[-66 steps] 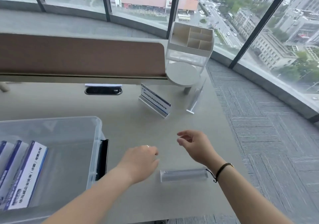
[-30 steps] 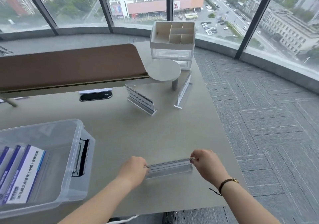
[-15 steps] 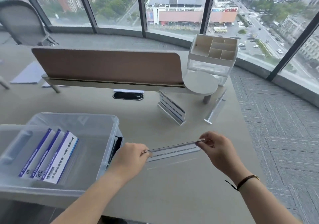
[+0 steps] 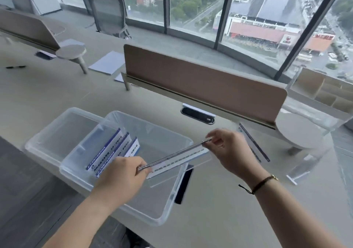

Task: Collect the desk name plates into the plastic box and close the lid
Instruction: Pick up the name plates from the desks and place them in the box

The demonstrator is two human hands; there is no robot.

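Both hands are holding one clear acrylic name plate by its ends, above the right rim of the open plastic box. The left hand is pinching the plate's lower end over the box's interior, its fingers closed on the edge. The right hand is gripping the upper end just past the box's right rim, fingers clamped on the corner. The plate is tilting, rising from left to right.

Inside the box, three blue-and-white name plates are lying side by side against its far left part. The lid seems to be lying beyond the box's left side, partly under it, though the clear plastic is making this hard to judge. A black latch is showing on the box's right wall.

To the right of the box, another name plate is standing on the tabletop, with a further clear stand beyond it
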